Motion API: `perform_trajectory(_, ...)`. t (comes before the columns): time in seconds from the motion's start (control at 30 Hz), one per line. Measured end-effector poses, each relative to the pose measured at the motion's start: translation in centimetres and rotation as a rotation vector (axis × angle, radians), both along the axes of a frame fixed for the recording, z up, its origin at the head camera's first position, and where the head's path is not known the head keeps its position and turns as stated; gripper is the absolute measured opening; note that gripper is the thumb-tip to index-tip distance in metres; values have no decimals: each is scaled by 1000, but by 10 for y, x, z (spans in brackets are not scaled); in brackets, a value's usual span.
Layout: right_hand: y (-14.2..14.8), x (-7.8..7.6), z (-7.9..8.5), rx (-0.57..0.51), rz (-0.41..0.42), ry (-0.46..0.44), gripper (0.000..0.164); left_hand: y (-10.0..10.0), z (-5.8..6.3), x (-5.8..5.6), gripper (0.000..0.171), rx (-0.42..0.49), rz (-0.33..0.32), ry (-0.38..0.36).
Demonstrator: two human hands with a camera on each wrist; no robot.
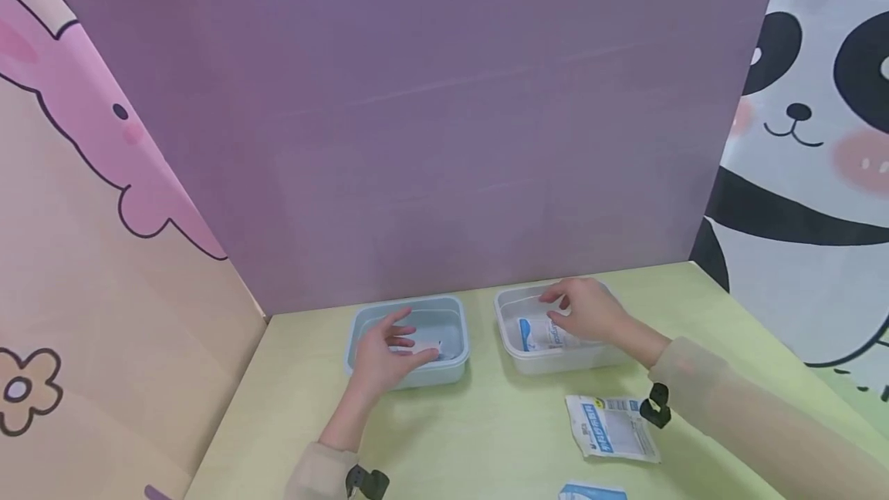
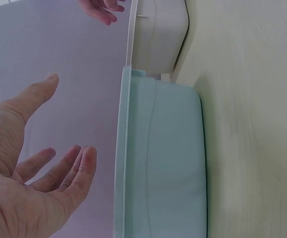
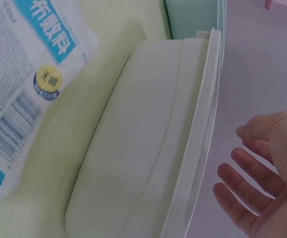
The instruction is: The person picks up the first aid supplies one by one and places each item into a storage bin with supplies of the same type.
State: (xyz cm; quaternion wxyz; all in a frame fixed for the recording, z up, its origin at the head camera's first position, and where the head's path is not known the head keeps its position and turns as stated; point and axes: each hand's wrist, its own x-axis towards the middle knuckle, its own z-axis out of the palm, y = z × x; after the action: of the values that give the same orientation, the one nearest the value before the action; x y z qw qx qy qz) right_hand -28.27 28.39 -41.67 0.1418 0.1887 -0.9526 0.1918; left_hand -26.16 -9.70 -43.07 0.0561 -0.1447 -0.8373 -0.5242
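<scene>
My left hand (image 1: 380, 357) hovers over the light blue plastic box (image 1: 454, 371), thumb and fingers spread apart with nothing between them. Inside that box lies a small white packet (image 1: 425, 347), partly hidden by the hand. Over the white plastic box (image 1: 549, 363) is my right hand (image 1: 586, 310), its fingers loosely bent and holding nothing. A white and blue packet (image 1: 536, 335) lies in the white box below the fingertips. Both wrist views show the hands above the box rims, with the blue box's wall (image 2: 173, 158) and the white box's wall (image 3: 133, 124) beside them.
In front of the white box a white and blue dressing pouch (image 1: 614, 429) lies flat on the pale yellow table (image 1: 472, 438). A blue and white pack (image 1: 593, 492) shows at the bottom edge. Behind the boxes rises a purple panel (image 1: 444, 137).
</scene>
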Motion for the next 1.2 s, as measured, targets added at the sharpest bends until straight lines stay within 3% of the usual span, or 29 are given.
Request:
perform_trajectory(0.43,1,-5,-2,-34,6,-33,25,0,-1,3,82,5,17,28)
perform_trajectory(0.63,24,8,-3,-32,-35,-53,26,20,-4,1,80,25,-35,29)
perform_trajectory(0.83,51,26,-9,-29,-73,-33,25,41,-5,-2,81,0,-102,-20)
perform_trajectory(1.2,44,11,-9,-23,-53,-46,26,29,-3,2,79,14,-74,-19)
